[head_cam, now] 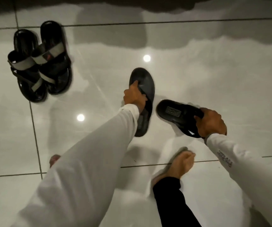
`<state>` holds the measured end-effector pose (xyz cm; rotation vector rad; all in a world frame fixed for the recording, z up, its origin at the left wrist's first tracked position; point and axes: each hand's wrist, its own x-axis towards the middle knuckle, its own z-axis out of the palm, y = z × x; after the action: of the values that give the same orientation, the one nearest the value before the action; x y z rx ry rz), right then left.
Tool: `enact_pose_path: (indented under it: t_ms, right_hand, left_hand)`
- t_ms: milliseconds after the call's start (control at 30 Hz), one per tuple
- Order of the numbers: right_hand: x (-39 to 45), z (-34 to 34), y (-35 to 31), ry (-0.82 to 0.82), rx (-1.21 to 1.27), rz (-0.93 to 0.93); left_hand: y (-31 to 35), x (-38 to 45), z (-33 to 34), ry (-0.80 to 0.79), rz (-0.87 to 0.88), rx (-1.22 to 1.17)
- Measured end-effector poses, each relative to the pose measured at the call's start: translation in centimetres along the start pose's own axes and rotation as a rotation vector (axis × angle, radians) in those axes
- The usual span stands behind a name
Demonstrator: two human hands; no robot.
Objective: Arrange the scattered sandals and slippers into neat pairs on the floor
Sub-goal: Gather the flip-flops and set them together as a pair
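Observation:
Two black flip-flops lie near the middle of the glossy tiled floor. My left hand [134,97] grips the strap of the left flip-flop [144,89], which points away from me. My right hand [211,122] holds the toe end of the right flip-flop [173,111], which is turned sideways with its heel toward the other one. A pair of black sandals with grey straps [39,61] stands side by side at the upper left, slightly overlapping.
My right foot [179,164], in a thin slipper, rests on the floor below the flip-flops. The toes of my left foot [54,158] show beside my left sleeve. A dark edge [132,4] runs along the top.

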<state>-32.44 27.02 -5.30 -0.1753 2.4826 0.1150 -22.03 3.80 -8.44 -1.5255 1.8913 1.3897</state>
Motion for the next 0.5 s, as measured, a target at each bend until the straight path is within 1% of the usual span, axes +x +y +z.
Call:
enact_pose_path:
  t_ms: [100, 233, 300, 333, 433, 500]
  right_hand:
    - [0.9, -2.7, 1.6, 0.019, -0.071, -0.061]
    - [2.2, -4.5, 2.6, -0.019, -0.138, -0.082]
    - [3.1, -4.7, 3.3, -0.039, -0.146, -0.046]
    - [3.5, -4.8, 3.7, -0.043, -0.139, -0.012]
    - [3.9, -5.3, 4.1, -0.064, -0.042, 0.096]
    - [4.0, -5.5, 3.5, -0.092, 0.019, 0.127]
  left_hand:
    - [1.8, -0.8, 1.9, -0.007, 0.021, 0.098]
    - [1.7, -1.9, 3.2, 0.009, 0.058, 0.179]
    - [1.4, -2.0, 3.9, 0.011, 0.123, 0.287]
    - [1.3, -2.0, 4.2, -0.015, 0.154, 0.362]
    - [0.4, -2.7, 4.8, -0.124, 0.204, 0.565]
    - [-0.4, -3.3, 4.6, -0.131, 0.269, 0.711]
